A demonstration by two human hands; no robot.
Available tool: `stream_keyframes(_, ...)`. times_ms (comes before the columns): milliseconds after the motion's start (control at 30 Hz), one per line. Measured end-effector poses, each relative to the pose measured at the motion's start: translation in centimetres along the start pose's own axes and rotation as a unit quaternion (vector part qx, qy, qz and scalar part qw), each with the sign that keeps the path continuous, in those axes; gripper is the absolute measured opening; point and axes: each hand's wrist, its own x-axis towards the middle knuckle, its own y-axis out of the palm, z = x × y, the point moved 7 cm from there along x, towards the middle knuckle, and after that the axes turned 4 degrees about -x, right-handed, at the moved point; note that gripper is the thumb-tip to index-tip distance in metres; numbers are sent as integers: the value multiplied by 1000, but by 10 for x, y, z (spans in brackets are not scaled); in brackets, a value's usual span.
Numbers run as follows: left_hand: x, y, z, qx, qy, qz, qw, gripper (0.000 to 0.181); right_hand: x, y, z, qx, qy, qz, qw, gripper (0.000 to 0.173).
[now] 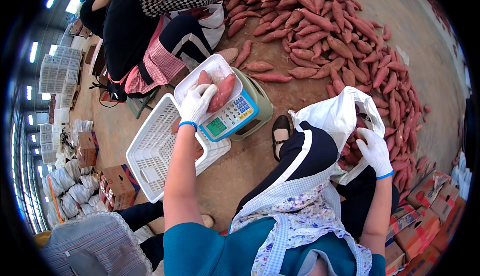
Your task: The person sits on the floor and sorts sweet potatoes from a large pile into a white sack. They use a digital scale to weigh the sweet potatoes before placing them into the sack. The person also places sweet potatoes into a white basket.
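Observation:
My left hand, in a white knit glove with a blue cuff, is over the white tray of a digital scale. Its fingers close around a sweet potato, partly hidden by the glove. Against the thumb side lies a larger red sweet potato. The scale's keypad and lit green display face me. My right hand, gloved alike, is at the mouth of a white sack between my legs. Its thumb and forefinger are apart, with nothing visible between them. Sweet potatoes fill the sack's opening.
A green stool supports the scale. Beside it is a white plastic basket with some sweet potatoes. A large sweet potato heap spreads ahead and right. A co-worker sits at upper left. Cardboard boxes stand at lower right.

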Motion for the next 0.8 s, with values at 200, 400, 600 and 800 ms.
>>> stream_keyframes(200, 28, -10, 33, -125, 19, -11, 992, 20, 1, 1, 0, -4, 12, 47, 999, 30)
stream_keyframes(400, 20, -88, 19, -191, 115, -116, 968, 18, -4, -2, -3, -5, 8, 27, 1000, 31)
stream_keyframes(600, 12, -98, 8, -165, 104, -100, 976, 20, -6, -3, -6, -8, 8, 25, 1000, 32)
stream_keyframes(800, 9, -94, 18, -101, 97, -104, 985, 21, -11, -5, -6, -5, 17, 20, 1000, 31)
